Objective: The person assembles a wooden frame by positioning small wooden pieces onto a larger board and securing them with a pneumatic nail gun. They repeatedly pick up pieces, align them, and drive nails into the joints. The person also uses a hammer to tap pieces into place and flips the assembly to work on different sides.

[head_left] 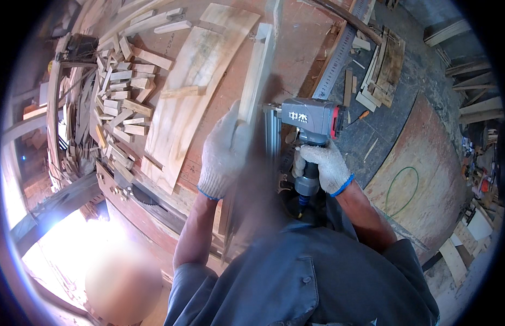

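Observation:
Both my hands wear white knit gloves with blue cuffs. My left hand (222, 149) is closed round the near end of a long pale wooden strip (256, 76), which runs away from me over the bench. My right hand (324, 165) grips the handle of a grey and black air nail gun (308, 117). The gun's nose points left, toward the strip, and its hose fitting hangs down close to my body. A blurred patch hides part of the area between my hands.
Left of the strip lies a wide pale board (187, 108) with a small wood piece (182, 92) across it. Farther left is a heap of short wood blocks (125, 103). A toothed saw blade (145, 196) shows at lower left. A metal ruler (335, 62) and wood offcuts (384, 70) are on the right.

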A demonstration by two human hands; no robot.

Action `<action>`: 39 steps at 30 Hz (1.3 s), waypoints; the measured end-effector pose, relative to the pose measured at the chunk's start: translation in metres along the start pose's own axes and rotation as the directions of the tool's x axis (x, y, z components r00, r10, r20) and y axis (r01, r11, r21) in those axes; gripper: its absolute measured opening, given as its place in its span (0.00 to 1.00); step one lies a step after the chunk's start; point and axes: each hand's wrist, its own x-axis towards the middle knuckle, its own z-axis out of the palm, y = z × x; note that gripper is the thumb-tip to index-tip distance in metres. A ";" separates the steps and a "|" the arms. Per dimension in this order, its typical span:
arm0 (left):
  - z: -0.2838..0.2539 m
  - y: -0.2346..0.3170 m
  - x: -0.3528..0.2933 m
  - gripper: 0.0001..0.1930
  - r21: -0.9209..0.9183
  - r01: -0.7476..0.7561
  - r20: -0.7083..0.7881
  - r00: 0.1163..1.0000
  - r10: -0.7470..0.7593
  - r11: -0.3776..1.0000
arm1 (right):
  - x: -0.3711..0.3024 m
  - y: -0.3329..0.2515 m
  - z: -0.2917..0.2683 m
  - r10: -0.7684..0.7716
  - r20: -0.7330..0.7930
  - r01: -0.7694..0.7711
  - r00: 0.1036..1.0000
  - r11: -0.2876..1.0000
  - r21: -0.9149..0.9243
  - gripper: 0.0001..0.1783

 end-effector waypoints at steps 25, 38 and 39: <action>-0.075 -0.035 -0.012 0.12 0.183 0.107 -0.039 0.994 -0.102 0.977 | -0.013 -0.058 -0.026 -0.147 0.055 0.152 0.988 0.984 -0.095 0.25; -0.002 -0.053 -0.215 0.22 -0.515 0.533 0.116 0.820 -0.561 0.672 | 0.005 -0.113 -0.054 0.043 0.282 0.094 0.958 0.886 -0.455 0.28; 0.016 -0.053 -0.232 0.22 -0.542 0.547 0.112 0.799 -0.590 0.638 | 0.003 -0.119 -0.052 0.089 0.332 0.102 0.939 0.850 -0.517 0.28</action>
